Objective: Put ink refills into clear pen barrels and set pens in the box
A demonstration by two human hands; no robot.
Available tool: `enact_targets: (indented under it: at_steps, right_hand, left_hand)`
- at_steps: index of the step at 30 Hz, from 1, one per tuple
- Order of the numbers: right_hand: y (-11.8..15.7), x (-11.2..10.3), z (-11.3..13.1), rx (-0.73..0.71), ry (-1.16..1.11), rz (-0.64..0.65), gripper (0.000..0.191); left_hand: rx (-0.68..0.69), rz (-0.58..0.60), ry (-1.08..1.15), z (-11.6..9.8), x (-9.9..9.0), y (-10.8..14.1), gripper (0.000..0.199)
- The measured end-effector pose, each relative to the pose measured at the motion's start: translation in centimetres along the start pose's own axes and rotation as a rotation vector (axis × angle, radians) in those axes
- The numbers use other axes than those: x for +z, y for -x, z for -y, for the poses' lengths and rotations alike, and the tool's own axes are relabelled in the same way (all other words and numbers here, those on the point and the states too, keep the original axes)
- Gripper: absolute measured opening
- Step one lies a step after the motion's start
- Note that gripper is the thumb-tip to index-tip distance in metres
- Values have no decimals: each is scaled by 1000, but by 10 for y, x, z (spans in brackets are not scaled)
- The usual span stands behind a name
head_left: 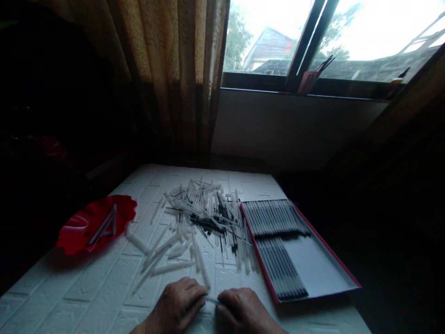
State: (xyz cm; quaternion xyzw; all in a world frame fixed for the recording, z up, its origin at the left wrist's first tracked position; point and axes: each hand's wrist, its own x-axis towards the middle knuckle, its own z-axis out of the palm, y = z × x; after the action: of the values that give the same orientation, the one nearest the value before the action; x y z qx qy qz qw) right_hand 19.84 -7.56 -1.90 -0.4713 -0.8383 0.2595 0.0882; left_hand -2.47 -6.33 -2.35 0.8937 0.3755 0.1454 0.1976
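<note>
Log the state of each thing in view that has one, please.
Left grip: closed on thin rod
Right grip: closed at rod's other end
Thin rod: between both hands, mostly hidden
Box tray: open, partly filled
Pen-like sticks: two rows, nearer row shorter
Pale tubes: loose, scattered
Red dish: holding a few tubes
Curtain: hanging beside the window
</note>
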Motion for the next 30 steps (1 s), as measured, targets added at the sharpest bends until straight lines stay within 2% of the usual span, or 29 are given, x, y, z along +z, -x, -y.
enact_targets:
  at_steps: [3, 6, 10, 15, 19, 24, 28, 30]
  right_hand:
    - [-2, 8, -6, -63, 104, -10, 15]
    - [-5, 13, -7, -40, 203, 65, 9]
    - [-9, 13, -4, -31, 258, 138, 14]
    - [-11, 14, -3, -29, 247, 143, 12]
    - [-12, 16, -4, -45, 235, 95, 12]
    - [-16, 13, 2, -25, 312, 94, 9]
    - [-16, 11, 7, 33, 316, 89, 12]
    - [-12, 6, 6, 57, 244, 18, 17]
  left_hand:
    - [17, -47, -12, 1, 7, 3, 18]
    - [48, -89, -8, 3, 9, 3, 17]
    - [69, -80, 9, 7, 8, 1, 16]
    - [62, -58, 21, 9, 10, 0, 17]
    - [47, -40, 35, 9, 10, -1, 19]
    - [26, -35, 60, 10, 8, -2, 18]
    - [-2, -141, 144, 15, 11, -2, 17]
    - [-38, -219, 199, 20, 13, -1, 25]
